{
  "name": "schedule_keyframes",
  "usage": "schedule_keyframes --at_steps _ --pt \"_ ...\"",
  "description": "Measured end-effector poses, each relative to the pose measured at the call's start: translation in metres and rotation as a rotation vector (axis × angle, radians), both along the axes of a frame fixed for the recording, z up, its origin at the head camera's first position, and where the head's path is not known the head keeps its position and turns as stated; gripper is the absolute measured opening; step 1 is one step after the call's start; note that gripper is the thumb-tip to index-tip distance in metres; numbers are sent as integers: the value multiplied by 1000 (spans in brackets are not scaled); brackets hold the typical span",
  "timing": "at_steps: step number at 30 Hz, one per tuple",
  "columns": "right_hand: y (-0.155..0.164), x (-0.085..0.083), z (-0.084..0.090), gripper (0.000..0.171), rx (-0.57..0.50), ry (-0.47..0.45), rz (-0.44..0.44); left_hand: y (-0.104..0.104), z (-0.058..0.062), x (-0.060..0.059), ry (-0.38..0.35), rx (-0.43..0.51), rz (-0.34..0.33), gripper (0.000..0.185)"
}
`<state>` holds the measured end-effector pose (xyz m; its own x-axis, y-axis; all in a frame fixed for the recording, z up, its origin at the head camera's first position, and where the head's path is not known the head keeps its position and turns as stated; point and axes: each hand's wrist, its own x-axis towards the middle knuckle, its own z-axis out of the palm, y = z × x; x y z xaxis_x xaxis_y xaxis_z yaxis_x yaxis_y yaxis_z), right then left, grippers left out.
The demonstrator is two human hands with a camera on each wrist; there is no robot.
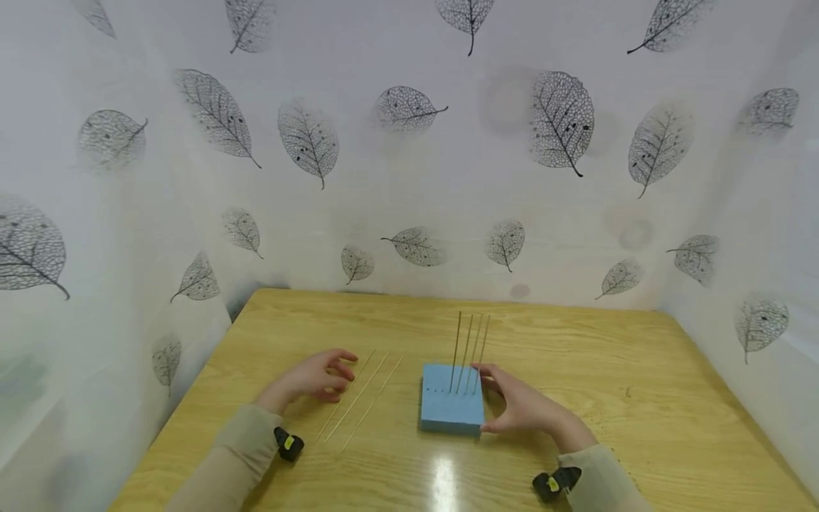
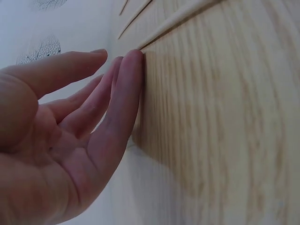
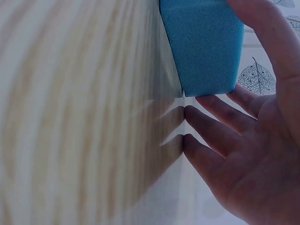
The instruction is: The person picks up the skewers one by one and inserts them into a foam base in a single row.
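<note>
A blue foam block (image 1: pixel 448 416) lies on the wooden table, with several thin sticks (image 1: pixel 456 351) standing in a row in its top and small dark holes to their left. My right hand (image 1: pixel 527 405) grips the block by its right side, thumb at the near corner and index finger at the far one. In the right wrist view the other fingers spread below the block's side (image 3: pixel 206 51), two of them at the tabletop. Three loose sticks (image 1: pixel 356 398) lie side by side left of the block. My left hand (image 1: pixel 320 377) is over the leftmost, thumb apart from the fingers; a fingertip meets a stick's end (image 2: pixel 176 22).
The wooden table (image 1: pixel 601 355) ends at a pale curtain (image 1: pixel 435 192) printed with leaf skeletons, which surrounds it at the back and both sides. Black wrist cameras (image 1: pixel 289 444) sit on both sleeves (image 1: pixel 239 444).
</note>
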<state>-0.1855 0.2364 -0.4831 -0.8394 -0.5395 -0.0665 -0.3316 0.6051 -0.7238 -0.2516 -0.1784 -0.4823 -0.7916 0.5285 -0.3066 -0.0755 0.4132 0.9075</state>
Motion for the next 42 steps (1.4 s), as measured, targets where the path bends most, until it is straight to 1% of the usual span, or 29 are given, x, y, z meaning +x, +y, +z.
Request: schedule_keyframes --at_steps 5,8,11,16,19,25,31,37,42 --pt "1 0 0 104 -2 -2 5 4 -2 1 19 -12 14 55" --pt "1 0 0 104 3 6 5 6 -3 3 34 -20 36 57" --pt "1 1 0 105 4 12 5 8 -4 5 86 -43 52 58" --pt "0 1 -1 105 6 16 11 11 -4 8 188 -113 75 57" --pt "1 1 -2 104 15 34 15 13 -3 9 221 -152 77 56" --pt "1 1 -2 102 13 43 14 14 -2 10 219 -182 86 54" --pt "-1 1 -1 102 6 33 11 16 -2 12 220 -202 118 53" --pt "1 1 -1 102 8 25 15 23 2 16 252 -244 173 58" --pt "1 1 -2 103 4 23 15 25 5 18 281 -277 188 58"
